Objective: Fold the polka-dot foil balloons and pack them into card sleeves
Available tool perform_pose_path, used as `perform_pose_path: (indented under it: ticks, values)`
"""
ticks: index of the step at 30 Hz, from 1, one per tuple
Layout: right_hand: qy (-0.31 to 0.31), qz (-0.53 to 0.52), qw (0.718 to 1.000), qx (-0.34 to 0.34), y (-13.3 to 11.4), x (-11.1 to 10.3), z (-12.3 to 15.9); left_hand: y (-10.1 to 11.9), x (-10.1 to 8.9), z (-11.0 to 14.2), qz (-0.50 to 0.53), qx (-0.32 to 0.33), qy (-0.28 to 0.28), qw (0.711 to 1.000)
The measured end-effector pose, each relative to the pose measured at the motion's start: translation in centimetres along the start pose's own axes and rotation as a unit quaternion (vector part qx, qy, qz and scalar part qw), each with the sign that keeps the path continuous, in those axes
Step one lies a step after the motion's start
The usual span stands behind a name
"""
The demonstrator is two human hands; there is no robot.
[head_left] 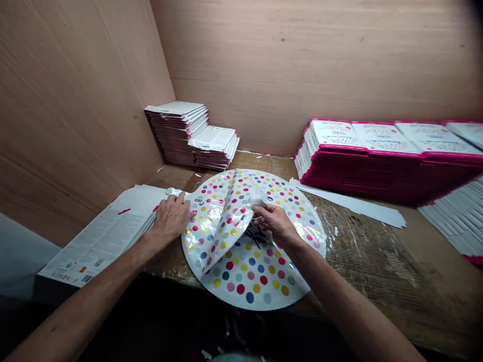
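A flat round foil balloon (260,281) with coloured dots and dark lettering lies on the worktop, its narrow tail pointing left. My right hand (274,221) pinches the lifted edge of the top layer or a fold near the centre, where a small whitish piece shows at the fingertips. That raised flap stands tilted across the left half, partly covering the lettering. My left hand (174,215) rests with fingers laid out on the balloon's left edge by the tail, beside a stack of white printed card sleeves (109,236).
White packages (213,138) are piled in the back left corner. Long rows of pink-and-white packages (362,161) stand at the back right. A white card strip (350,205) lies before them. Wooden panels (302,60) close off the back and left; the worktop (362,256) has tape on it.
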State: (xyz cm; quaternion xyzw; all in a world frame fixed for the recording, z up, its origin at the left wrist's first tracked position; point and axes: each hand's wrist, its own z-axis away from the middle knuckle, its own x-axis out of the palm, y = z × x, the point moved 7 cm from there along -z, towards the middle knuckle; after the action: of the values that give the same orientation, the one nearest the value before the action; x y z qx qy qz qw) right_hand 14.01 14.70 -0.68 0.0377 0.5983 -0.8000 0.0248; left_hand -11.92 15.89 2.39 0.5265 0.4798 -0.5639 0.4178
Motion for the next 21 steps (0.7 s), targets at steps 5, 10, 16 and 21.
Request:
perform_pose_path:
  ticks: [5,10,16,21]
  values:
    - [0.038,0.066,0.996,0.038,2.2,-8.4,0.4,9.5,-1.3,4.9,0.147,0.129,0.057,0.979]
    - [0.141,0.203,0.969,0.007,1.8,-14.2,2.2,12.6,-0.2,7.9,0.152,0.003,0.044,0.987]
    - [0.115,0.545,0.781,-0.282,-0.9,-8.6,3.7,14.9,0.2,9.0,0.177,-0.036,-0.088,0.98]
    - [0.029,0.431,0.85,-0.301,-0.8,-8.9,4.8,15.8,-0.5,9.4,0.605,-0.125,-0.284,0.733]
